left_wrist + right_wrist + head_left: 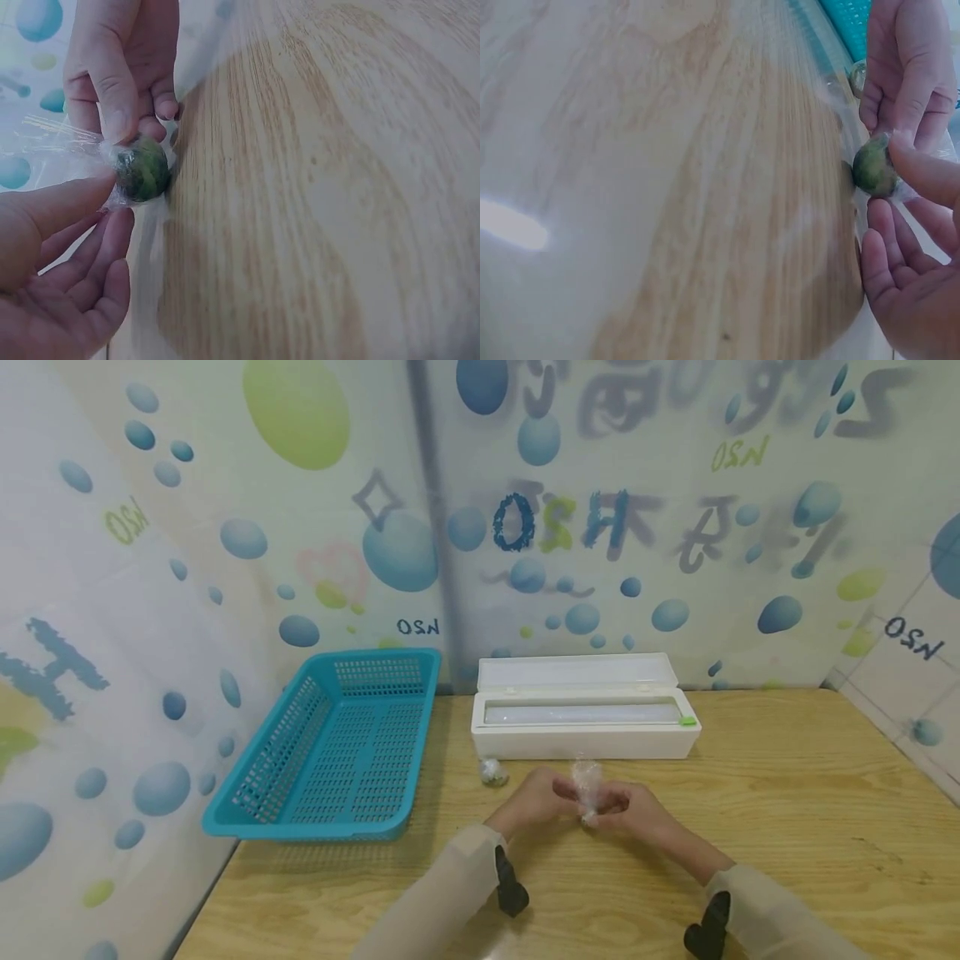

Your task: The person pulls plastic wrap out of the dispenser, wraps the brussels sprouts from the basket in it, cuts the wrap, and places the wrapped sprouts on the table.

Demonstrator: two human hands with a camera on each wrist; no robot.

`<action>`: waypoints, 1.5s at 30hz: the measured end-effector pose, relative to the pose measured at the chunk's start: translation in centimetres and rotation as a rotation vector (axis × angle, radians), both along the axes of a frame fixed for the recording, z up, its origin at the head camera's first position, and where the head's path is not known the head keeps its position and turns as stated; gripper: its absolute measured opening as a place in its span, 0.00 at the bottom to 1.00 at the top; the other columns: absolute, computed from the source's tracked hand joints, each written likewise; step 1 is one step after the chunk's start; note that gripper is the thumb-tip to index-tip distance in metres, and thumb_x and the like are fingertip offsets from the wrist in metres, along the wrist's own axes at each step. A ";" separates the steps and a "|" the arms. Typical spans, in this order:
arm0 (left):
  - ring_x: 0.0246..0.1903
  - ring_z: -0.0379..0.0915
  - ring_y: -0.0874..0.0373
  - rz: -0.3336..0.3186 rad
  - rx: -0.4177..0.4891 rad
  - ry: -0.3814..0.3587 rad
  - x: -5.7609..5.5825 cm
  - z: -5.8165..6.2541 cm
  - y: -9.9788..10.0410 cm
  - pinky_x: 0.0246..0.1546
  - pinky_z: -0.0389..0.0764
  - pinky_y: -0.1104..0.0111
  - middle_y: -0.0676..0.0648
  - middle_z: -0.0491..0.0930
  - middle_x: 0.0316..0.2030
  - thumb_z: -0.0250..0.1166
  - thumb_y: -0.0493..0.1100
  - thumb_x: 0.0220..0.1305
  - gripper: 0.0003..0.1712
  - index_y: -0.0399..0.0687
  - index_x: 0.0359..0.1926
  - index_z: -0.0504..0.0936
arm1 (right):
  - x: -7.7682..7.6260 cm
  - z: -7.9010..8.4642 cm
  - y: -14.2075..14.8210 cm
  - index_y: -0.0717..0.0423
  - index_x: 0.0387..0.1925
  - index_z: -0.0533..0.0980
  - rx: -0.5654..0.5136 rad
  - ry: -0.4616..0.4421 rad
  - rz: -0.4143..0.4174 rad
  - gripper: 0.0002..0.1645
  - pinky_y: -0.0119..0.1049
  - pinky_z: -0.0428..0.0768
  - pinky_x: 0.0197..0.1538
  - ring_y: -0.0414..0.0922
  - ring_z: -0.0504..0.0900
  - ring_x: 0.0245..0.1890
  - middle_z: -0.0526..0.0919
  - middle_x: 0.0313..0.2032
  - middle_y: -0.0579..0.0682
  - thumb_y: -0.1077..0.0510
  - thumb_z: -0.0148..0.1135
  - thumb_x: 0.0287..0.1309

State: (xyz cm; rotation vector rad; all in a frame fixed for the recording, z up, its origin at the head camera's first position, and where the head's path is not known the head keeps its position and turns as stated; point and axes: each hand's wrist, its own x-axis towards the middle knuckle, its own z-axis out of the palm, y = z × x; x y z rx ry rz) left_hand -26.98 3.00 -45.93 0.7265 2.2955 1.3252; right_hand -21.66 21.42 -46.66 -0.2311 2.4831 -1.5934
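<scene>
A small round green item point(146, 169), dark-mottled and wrapped in clear cling film, is between both hands. My left hand point(538, 797) pinches the gathered film from one side with thumb and fingers. From the other side, my right hand point(637, 810) pinches the same wrap, its thumb beside the green ball. In the head view the loose film point(587, 777) stands up above the fingers, with the ball mostly hidden below. A second small film-wrapped ball point(492, 772) rests on the table just beyond the left hand.
A white cling film dispenser point(585, 743) with its lid raised and a green slider point(687, 721) stands behind the hands. To the left is a turquoise perforated basket point(408, 777). The wood-grain table point(810, 793) meets a patterned curtain point(570, 577) at the back.
</scene>
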 end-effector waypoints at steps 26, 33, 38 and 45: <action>0.21 0.63 0.67 -0.044 0.017 -0.018 0.0 -0.7 -0.5 0.21 0.65 0.77 0.56 0.76 0.21 0.63 0.36 0.58 0.06 0.38 0.29 0.84 | -0.4 -0.1 -0.2 0.68 0.46 0.76 0.057 -0.012 -0.064 0.26 0.34 0.76 0.37 0.44 0.76 0.35 0.80 0.35 0.51 0.55 0.69 0.48; 0.31 0.75 0.66 -0.100 0.062 -0.110 -0.1 -0.4 -1.0 0.33 0.75 0.75 0.51 0.83 0.32 0.68 0.35 0.52 0.08 0.38 0.36 0.83 | -0.2 0.1 -0.3 0.73 0.45 0.74 0.020 -0.005 -0.084 0.26 0.32 0.77 0.34 0.44 0.77 0.34 0.80 0.34 0.53 0.59 0.69 0.48; 0.27 0.76 0.68 -0.107 0.052 -0.015 0.0 -0.4 -0.6 0.32 0.76 0.76 0.52 0.83 0.28 0.71 0.36 0.48 0.08 0.38 0.32 0.84 | -0.1 0.2 -0.3 0.73 0.43 0.75 0.034 0.014 -0.090 0.24 0.32 0.77 0.35 0.45 0.78 0.35 0.81 0.35 0.55 0.59 0.69 0.48; 0.24 0.67 0.69 -0.058 -0.015 0.043 -0.1 -0.3 -0.3 0.27 0.71 0.76 0.56 0.81 0.24 0.69 0.40 0.52 0.06 0.41 0.29 0.85 | -0.1 0.1 -0.4 0.68 0.45 0.77 0.055 0.000 -0.126 0.23 0.37 0.77 0.42 0.48 0.78 0.41 0.81 0.40 0.56 0.55 0.67 0.51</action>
